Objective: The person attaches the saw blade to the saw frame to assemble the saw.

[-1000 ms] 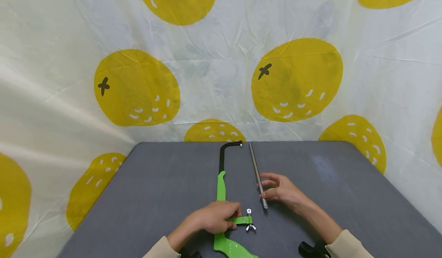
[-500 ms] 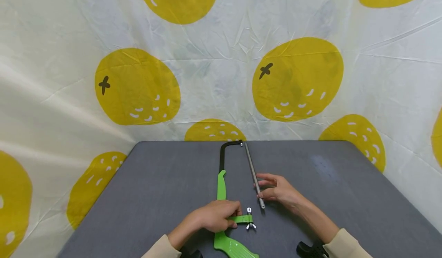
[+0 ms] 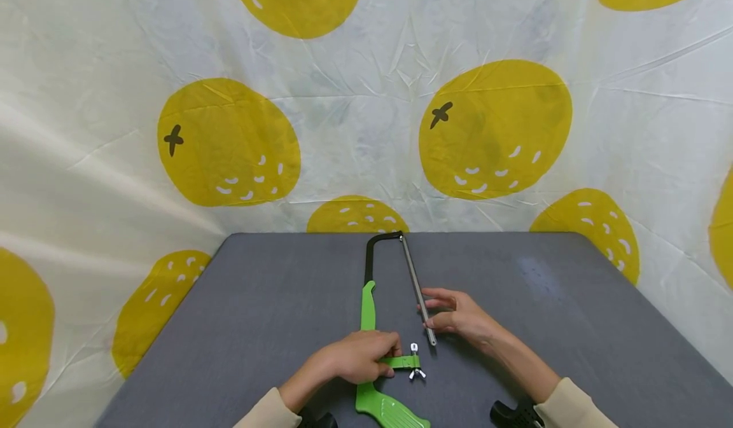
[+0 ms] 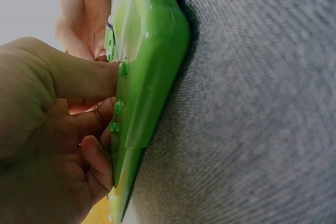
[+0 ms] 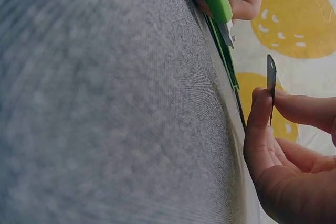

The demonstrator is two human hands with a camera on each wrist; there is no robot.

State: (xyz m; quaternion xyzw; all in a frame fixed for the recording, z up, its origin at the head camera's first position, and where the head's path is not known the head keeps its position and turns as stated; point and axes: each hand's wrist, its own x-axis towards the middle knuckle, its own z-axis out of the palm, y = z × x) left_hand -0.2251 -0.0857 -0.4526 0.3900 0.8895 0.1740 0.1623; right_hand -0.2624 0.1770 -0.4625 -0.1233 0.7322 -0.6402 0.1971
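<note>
A hacksaw frame, green with a black bent front end, lies on the grey table. My left hand grips it where the short green arm branches off; in the left wrist view the thumb presses the frame's side. A wing nut sits at that arm's end. Between thumb and fingers, my right hand pinches a long thin hacksaw blade near its close end. The blade's far end overlaps the pin at the frame's black tip. In the right wrist view, a hole shows in the blade's near end.
The grey table reaches back to a white curtain printed with yellow fruit. Dark wrist straps show below both sleeves at the bottom edge.
My right hand has brought the blade leftward, so its far end has come from beside the frame's tip to the pin there. The left hand and the frame have stayed in place.
</note>
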